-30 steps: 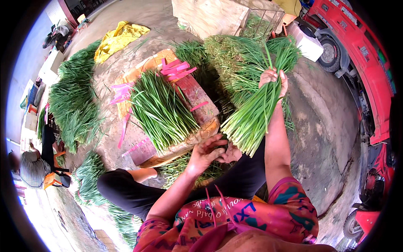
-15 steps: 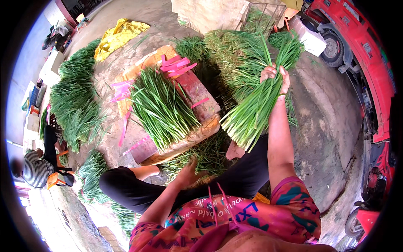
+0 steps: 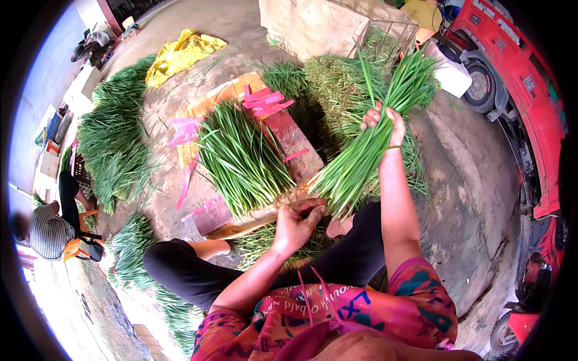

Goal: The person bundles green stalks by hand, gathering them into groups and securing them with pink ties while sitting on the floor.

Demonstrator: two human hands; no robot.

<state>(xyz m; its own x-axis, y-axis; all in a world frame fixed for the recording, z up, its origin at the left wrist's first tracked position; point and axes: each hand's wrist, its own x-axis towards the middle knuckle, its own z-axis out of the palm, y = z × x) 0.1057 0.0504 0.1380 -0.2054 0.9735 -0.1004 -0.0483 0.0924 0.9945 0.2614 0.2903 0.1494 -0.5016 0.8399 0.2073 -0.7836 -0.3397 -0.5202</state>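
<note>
My right hand [image 3: 385, 123] is closed round a large bunch of garlic chives [image 3: 358, 159], holding it raised and tilted. The pale cut ends point down toward my left hand and the green tips fan out to the upper right. My left hand [image 3: 298, 225] is beside those pale ends, thumb and fingers pinched together; whatever is between the fingertips is too small to make out. Just beyond it, another heap of garlic chives [image 3: 241, 159] lies on a low, worn bench [image 3: 295, 138], with pink strips [image 3: 268, 102] at its far end.
Loose trimmings [image 3: 253, 246] lie under the bench between my legs. A big pile of chives [image 3: 117, 132] covers the floor at left, near a yellow sack [image 3: 183, 57]. A red truck [image 3: 512, 90] stands at right. Another person [image 3: 51, 231] sits at far left.
My left hand has risen from over the trimmings to the pale ends of the bunch, its fingers now pinched. My right hand has shifted slightly left and down with the bunch.
</note>
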